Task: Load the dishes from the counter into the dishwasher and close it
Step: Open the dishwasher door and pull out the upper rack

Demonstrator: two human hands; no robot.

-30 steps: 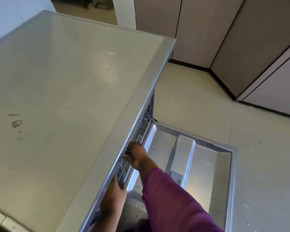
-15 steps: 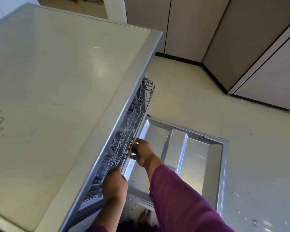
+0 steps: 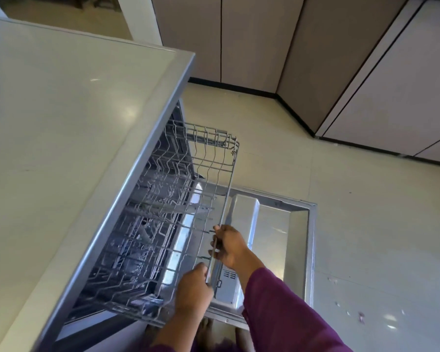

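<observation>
— Where is the dishwasher's upper rack [image 3: 188, 199]?
— It juts out from under the counter [image 3: 61, 123], well above the dishwasher door [image 3: 277, 237], which lies open and flat near the floor.
— And the hands?
— Both grasp the rack's front rail [image 3: 226, 194]. The right hand [image 3: 229, 246], in a purple sleeve [image 3: 277, 301], curls its fingers round the bar. The left hand [image 3: 193, 288] clasps the same bar just beside it, nearer the person.
</observation>
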